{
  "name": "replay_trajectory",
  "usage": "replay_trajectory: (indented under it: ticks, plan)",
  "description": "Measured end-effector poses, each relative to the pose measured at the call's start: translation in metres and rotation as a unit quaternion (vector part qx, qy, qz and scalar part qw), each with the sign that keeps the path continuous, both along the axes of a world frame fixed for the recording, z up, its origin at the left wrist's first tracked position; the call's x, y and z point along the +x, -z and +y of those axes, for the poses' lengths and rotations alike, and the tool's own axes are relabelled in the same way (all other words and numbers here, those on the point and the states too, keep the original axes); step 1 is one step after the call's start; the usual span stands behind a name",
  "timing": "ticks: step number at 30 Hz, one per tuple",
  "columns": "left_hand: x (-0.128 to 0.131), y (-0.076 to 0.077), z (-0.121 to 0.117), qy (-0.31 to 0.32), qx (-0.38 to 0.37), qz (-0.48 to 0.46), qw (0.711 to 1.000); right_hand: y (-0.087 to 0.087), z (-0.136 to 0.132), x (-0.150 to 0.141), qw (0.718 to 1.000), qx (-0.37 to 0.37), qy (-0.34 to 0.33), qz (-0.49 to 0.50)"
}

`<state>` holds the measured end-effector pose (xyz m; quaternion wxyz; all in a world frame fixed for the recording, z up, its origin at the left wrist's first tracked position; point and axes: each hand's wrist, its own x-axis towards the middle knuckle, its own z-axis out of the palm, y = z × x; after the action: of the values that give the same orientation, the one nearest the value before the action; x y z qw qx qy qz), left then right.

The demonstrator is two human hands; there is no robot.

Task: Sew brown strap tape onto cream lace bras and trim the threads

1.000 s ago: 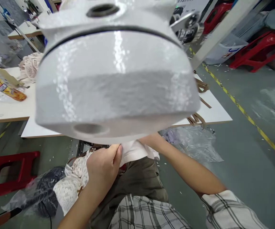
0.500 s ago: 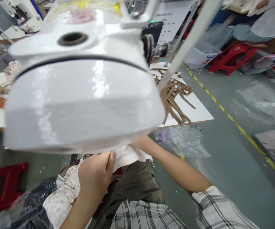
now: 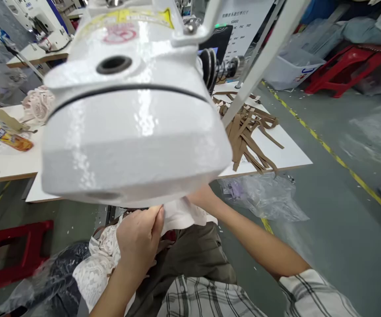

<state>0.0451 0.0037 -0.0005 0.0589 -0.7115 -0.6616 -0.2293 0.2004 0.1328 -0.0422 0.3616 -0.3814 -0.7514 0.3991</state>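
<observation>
A white sewing machine head (image 3: pixel 134 141) fills the middle of the view and covers the needle area. Below its lower edge, my left hand (image 3: pixel 139 240) is closed, thumb pressed against the fingers, on the edge of a pale pink fabric piece (image 3: pixel 185 215). My right hand (image 3: pixel 202 198) reaches under the machine at the fabric's other side; its fingers are hidden behind the head. White lace bra cups (image 3: pixel 93 273) hang beside my left forearm.
Brown straps (image 3: pixel 248 136) lie piled on the white table (image 3: pixel 289 152) at right. An orange-yellow packet (image 3: pixel 7 136) is on the left. A red stool (image 3: pixel 15 251) stands at lower left, with plastic bags (image 3: pixel 263 198) below the right table edge.
The view has swung a little, so the machine, tables and both hands sit farther right in the picture. Both hands stay at the pale fabric under the machine head.
</observation>
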Motion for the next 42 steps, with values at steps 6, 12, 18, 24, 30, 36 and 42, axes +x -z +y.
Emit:
replay_trajectory:
  ticks: [6, 12, 18, 24, 30, 36, 42]
  plan:
    - [-0.003, 0.000, 0.000, -0.001, 0.014, -0.005, 1.000, 0.068, -0.014, 0.034, 0.997, -0.039, 0.068, -0.015]
    - [-0.006, 0.000, -0.001, -0.003, 0.014, -0.023, 1.000, 0.155, -0.017, 0.083, 0.982, -0.108, 0.107, -0.111]
    - [-0.005, 0.000, 0.000, -0.017, 0.002, -0.023, 1.000, 0.211, -0.008, 0.115, 0.953, -0.246, 0.103, -0.147]
    - [-0.007, 0.000, -0.005, -0.043, -0.004, -0.041, 0.998, 0.211, -0.020, 0.138, 0.937, -0.323, 0.039, -0.130]
    - [-0.009, 0.004, -0.009, -0.075, -0.074, -0.120, 0.987, 0.197, -0.035, 0.140, 0.953, -0.282, 0.051, -0.096]
    - [-0.009, -0.006, -0.019, -0.060, 0.034, -0.084, 0.994, 0.154, -0.038, 0.151, 0.973, -0.198, 0.104, -0.062]
    - [0.054, 0.004, -0.079, 0.206, 0.037, -0.134, 0.969, 0.034, -0.094, 0.121, 0.968, -0.105, -0.209, -0.089]
